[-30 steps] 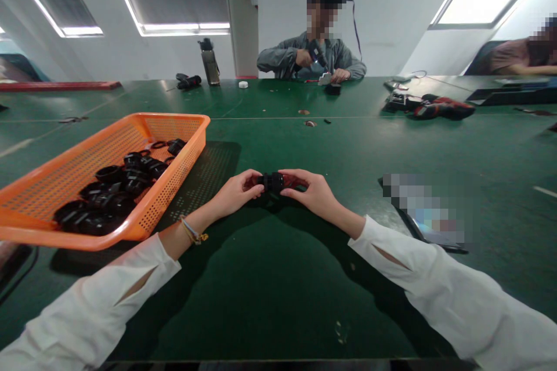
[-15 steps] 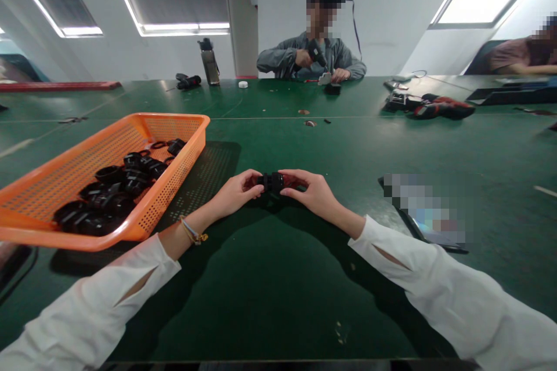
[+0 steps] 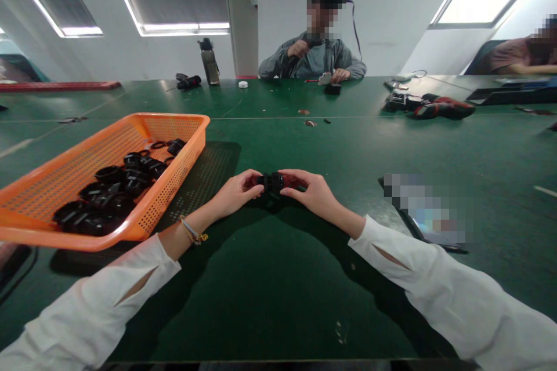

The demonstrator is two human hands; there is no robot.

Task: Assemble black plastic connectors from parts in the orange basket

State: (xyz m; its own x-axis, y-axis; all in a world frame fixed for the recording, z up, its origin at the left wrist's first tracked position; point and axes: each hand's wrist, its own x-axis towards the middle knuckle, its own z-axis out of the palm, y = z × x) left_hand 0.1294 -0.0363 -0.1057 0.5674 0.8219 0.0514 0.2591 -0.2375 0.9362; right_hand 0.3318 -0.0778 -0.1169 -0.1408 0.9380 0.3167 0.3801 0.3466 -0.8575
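Observation:
A small black cylindrical part [image 3: 273, 184] with a ribbed, stepped outline is held between my two hands, in the middle of the table. My left hand [image 3: 241, 190] pinches its left end between thumb and fingers. On its other end, my right hand [image 3: 308, 188] is closed with the thumb below and the fingers above. The part lies roughly level, and its ends are partly hidden by my fingertips. To the left of my left hand, an orange perforated basket [image 3: 174, 181] holds several black ring-shaped and cylindrical parts [image 3: 115, 188].
A phone-like flat device [image 3: 429, 217] lies right of my hands. Across the green table [image 3: 270, 295] sits a co-worker [image 3: 319, 55] with a power screwdriver [image 3: 314, 42]. A bottle [image 3: 209, 64], a dark tool [image 3: 188, 82] and red-black tools [image 3: 435, 105] rest farther back.
My hands and the black part show no visible movement. Across the table, the co-worker's hand with the power screwdriver has risen and turned away from the piece on the table.

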